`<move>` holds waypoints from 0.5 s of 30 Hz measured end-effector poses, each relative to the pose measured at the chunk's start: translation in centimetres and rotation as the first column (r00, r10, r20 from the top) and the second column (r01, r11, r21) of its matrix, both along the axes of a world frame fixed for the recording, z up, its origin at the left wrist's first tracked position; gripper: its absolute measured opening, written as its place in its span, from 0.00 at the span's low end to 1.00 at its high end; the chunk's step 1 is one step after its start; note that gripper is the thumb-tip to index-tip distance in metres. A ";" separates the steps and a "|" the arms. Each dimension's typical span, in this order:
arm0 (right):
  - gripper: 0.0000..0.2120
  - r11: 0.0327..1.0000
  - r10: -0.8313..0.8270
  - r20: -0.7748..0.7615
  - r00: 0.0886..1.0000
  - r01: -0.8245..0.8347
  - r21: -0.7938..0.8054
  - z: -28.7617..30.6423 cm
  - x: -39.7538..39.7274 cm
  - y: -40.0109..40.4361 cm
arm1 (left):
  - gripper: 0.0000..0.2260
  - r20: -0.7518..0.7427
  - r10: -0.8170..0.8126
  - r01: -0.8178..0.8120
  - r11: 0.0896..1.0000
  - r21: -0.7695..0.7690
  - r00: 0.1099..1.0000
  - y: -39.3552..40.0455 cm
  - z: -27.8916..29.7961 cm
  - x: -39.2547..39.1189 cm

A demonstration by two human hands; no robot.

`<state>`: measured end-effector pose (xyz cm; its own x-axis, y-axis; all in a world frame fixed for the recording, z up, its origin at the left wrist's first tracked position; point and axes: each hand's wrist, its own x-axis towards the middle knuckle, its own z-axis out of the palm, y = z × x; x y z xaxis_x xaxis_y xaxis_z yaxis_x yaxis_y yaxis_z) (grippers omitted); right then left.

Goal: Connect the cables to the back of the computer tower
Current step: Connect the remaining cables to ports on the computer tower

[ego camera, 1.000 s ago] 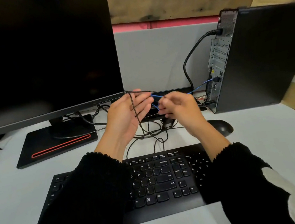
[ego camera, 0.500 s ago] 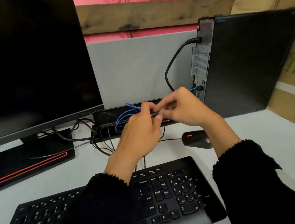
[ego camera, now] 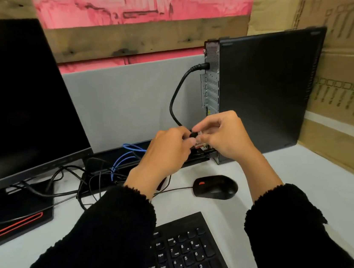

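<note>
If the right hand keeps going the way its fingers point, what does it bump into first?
Probably the left hand. The right hand points its fingers leftward onto a small black plug that both hands pinch, close beside the black computer tower's back panel. Depth is hard to judge.

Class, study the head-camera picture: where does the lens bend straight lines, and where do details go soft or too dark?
Head view: the monitor edge leans from wide-angle distortion; its screen and the tower side are featureless black; the plug between both hands looks slightly soft.
</note>
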<state>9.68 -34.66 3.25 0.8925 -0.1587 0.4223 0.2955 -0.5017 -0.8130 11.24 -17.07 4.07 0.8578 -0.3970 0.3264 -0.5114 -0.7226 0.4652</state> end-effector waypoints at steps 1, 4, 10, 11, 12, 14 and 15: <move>0.12 0.999 -0.035 0.021 0.999 0.036 -0.018 0.2 0.0 -0.3 | 0.06 -0.013 -0.002 0.002 0.998 -0.057 1.000 -0.5 0.3 0.5; 0.10 0.964 -0.216 0.206 0.954 0.242 -0.109 1.4 0.0 -1.5 | 0.06 0.008 0.024 -0.022 0.988 -0.154 1.000 -1.8 0.5 2.2; 0.12 0.831 -0.292 0.599 0.746 0.508 -0.227 5.3 0.1 -4.5 | 0.06 0.097 0.085 -0.058 0.965 -0.254 0.992 -4.5 -0.1 4.1; 0.14 0.823 -0.277 0.611 0.741 0.511 -0.246 6.1 0.2 -4.7 | 0.05 0.096 0.100 -0.070 0.960 -0.272 0.990 -4.7 -0.2 4.5; 0.17 0.816 -0.262 0.613 0.746 0.510 -0.271 6.7 0.3 -4.8 | 0.04 0.097 0.110 -0.078 0.956 -0.283 0.989 -4.9 -0.4 4.9; 0.22 0.800 -0.239 0.585 0.775 0.499 -0.333 8.0 1.0 -4.9 | 0.04 0.087 0.114 -0.085 0.954 -0.289 0.990 -5.0 -0.4 5.3; 0.25 0.788 -0.237 0.563 0.791 0.496 -0.365 8.7 1.3 -5.0 | 0.04 0.084 0.111 -0.084 0.958 -0.275 0.990 -5.0 -0.3 5.5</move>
